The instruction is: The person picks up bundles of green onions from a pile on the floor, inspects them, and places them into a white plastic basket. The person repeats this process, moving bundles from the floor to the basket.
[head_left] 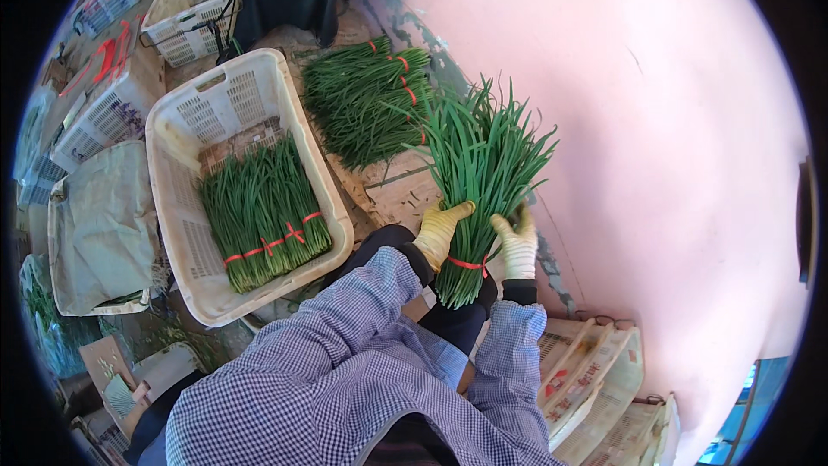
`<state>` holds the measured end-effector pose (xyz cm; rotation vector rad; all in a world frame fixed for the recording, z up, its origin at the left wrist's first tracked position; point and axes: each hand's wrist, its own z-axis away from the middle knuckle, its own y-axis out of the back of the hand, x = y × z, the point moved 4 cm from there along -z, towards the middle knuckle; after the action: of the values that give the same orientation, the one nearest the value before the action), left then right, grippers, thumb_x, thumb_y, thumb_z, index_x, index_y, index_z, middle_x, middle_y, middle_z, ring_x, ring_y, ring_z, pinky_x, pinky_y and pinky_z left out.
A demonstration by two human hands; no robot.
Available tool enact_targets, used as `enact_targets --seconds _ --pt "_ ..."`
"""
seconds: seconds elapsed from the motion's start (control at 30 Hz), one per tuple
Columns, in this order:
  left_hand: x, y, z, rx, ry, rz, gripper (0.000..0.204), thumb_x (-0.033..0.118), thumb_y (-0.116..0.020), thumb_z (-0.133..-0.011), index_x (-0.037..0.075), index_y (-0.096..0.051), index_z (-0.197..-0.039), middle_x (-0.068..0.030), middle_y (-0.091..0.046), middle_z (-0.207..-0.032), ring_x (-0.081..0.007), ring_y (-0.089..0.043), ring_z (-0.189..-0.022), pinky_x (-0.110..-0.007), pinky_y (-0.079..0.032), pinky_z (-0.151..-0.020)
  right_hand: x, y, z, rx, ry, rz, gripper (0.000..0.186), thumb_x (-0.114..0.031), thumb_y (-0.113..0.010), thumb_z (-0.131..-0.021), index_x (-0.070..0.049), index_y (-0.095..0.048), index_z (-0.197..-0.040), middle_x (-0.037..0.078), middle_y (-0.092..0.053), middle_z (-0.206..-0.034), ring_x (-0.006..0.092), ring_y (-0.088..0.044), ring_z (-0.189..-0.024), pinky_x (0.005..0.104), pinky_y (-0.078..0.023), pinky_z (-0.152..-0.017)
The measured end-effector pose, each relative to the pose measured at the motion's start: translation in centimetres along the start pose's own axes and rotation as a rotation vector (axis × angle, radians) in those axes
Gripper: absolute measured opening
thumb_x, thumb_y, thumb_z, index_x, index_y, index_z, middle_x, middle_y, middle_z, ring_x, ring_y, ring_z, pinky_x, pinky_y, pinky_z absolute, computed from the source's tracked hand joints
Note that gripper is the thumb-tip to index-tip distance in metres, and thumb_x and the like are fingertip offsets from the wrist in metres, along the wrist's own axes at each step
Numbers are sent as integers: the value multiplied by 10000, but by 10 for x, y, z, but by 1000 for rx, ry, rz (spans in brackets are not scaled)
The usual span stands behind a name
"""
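My left hand, in a yellowed work glove, is closed around a bunch of garlic chives. The bunch stands upright over my lap, its leaves fanning out at the top and a red tie around its lower stems. On the other side of it, my right hand, also gloved, has its thumb and fingers apart beside the leaves. Whether it touches them is hard to tell. To the left, a white plastic crate holds several tied bunches in a row. More tied bunches lie in a pile beyond my knees.
A pink wall rises close on the right. Stacked crates stand at its foot, near my right elbow. At the left are a cloth-covered crate and other white crates. A dark-draped seat or stand is at the far end.
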<state>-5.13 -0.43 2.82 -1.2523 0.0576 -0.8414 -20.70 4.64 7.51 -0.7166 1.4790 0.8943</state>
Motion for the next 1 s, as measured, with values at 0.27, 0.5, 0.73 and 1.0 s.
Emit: enact_targets --seconds 0.27,0.5,0.73,1.0 --pt "-1 -9 5 63 -38 -16 324 25 -708 -874 1 -630 -1187 -97 -710 -1057 -244 -690 -916 -377 -571 -830 -127 -54 -1 -20 424 394 308 -16 -709 -870 -42 -682 -1175 55 -696 -972 99 -616 -819 256 -521 -754" --pt "-10 -6 -2 37 -39 -111 285 1 -705 -876 12 -648 -1155 -86 -716 -1036 -216 -689 -899 -350 -568 -815 -141 -96 -52 -120 538 865 344 -206 -755 -860 -19 -680 -1139 79 -688 -874 129 -593 -720 248 -510 -707" --pt "-17 10 -14 32 -52 -89 270 -2 -707 -875 11 -653 -1139 -82 -717 -1034 -206 -694 -880 -334 -578 -789 -144 -87 -53 -324 178 874 288 -283 -607 -943 -83 -694 -1131 195 -712 -948 365 -682 -885 425 -536 -798" --pt "-31 34 -24 33 -60 -113 255 1 -694 -882 2 -648 -1133 -90 -714 -1028 -218 -694 -885 -352 -583 -802 -128 -72 -53 -334 400 1185 291 -232 -556 -1001 -80 -636 -1237 136 -672 -763 205 -626 -568 357 -504 -582"
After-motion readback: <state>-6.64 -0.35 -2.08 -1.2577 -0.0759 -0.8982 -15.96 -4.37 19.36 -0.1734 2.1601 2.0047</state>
